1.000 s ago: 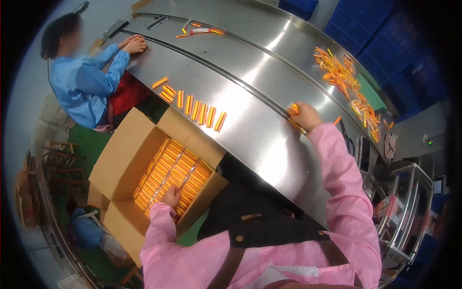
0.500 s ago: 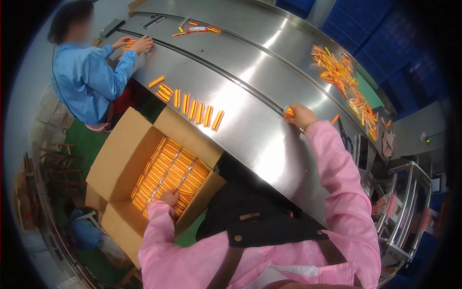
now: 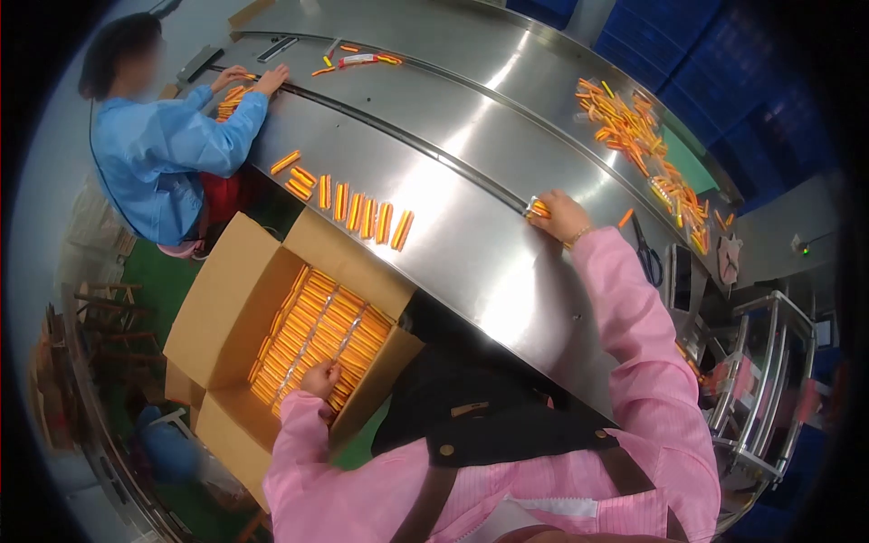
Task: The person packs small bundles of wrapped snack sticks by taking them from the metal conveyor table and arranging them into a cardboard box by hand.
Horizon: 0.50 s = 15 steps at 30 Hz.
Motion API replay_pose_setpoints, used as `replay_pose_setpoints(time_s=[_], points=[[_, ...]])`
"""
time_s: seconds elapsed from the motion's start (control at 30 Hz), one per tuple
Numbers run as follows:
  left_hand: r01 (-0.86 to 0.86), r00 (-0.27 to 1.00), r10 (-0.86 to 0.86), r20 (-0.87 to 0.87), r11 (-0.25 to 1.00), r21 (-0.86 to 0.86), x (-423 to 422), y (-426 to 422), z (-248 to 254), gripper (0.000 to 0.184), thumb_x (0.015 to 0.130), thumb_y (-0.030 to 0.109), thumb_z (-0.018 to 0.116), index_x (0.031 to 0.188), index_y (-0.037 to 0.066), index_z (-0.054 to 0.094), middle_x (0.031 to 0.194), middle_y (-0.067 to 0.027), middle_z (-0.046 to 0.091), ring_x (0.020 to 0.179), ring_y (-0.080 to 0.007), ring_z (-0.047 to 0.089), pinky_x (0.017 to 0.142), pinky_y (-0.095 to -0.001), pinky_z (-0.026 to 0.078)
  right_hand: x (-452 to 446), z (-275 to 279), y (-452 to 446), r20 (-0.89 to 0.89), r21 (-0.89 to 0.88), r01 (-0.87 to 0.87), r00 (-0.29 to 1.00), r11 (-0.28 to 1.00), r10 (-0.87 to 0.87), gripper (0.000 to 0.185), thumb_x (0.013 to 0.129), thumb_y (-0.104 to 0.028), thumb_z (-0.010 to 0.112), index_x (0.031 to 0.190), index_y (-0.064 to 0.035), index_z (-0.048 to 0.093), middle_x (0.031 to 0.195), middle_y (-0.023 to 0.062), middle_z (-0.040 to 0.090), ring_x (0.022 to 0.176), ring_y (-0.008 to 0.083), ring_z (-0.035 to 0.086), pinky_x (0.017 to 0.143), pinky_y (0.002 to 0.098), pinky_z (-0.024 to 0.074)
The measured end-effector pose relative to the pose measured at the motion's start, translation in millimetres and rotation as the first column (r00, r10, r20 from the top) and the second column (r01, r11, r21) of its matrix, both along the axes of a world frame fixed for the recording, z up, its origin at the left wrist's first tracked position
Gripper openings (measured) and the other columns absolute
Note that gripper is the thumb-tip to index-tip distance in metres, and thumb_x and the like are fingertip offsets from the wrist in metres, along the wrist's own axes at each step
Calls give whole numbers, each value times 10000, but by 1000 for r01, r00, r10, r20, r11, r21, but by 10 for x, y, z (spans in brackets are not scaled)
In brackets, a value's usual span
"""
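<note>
My left hand [image 3: 320, 379] is down inside an open cardboard box [image 3: 231, 303], its fingers curled together at the near rows of packed orange-and-yellow sticks [image 3: 312, 312]. Whether it grips one of them is hidden. Above the steel table, my right hand [image 3: 563, 218] is closed around a small clear-wrapped pack of orange-and-yellow sticks [image 3: 540, 209]. Between my hands, a row of similar stick packs [image 3: 367, 217] lies along the table's near edge.
A co-worker in a blue jacket [image 3: 167, 154] handles sticks at the table's left end. A loose heap of sticks [image 3: 634, 127] lies at the far right. Black scissors [image 3: 647, 258] rest nearby. A metal rail [image 3: 389, 131] runs along the table [image 3: 507, 290].
The view has shifted slightly. My left hand has moved a little within the box, its fingers still curled. My right hand keeps its pack at about the same spot.
</note>
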<state>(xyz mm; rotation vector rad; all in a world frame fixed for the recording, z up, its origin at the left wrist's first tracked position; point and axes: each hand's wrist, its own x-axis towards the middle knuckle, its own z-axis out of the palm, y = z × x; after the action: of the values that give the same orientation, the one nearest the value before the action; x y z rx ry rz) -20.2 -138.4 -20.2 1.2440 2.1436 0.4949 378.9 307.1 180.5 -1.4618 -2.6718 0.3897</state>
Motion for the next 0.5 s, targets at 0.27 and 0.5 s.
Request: replay_pose_setpoints(time_s=[0.27,0.5], points=[[-169,973,193,-126,970,177,-199,43,215,270,845,271,610,766,13,591,656,-172,584,589,-290,579,551,-382,452,-37,-27,88,-26,26,-69,997,997,69,367,754,-299,724,1021,-79,600,1006,140,582,939,326,575,818,397,463],[-379,898,435,-65,839,391,-366,-117,572,273,877,201,596,713,2,508,578,-97,486,532,-156,430,500,-325,381,19,-91,19,-85,26,3,996,1000,-1,377,753,-318,729,1020,-84,603,1003,127,574,946,316,574,820,398,463]])
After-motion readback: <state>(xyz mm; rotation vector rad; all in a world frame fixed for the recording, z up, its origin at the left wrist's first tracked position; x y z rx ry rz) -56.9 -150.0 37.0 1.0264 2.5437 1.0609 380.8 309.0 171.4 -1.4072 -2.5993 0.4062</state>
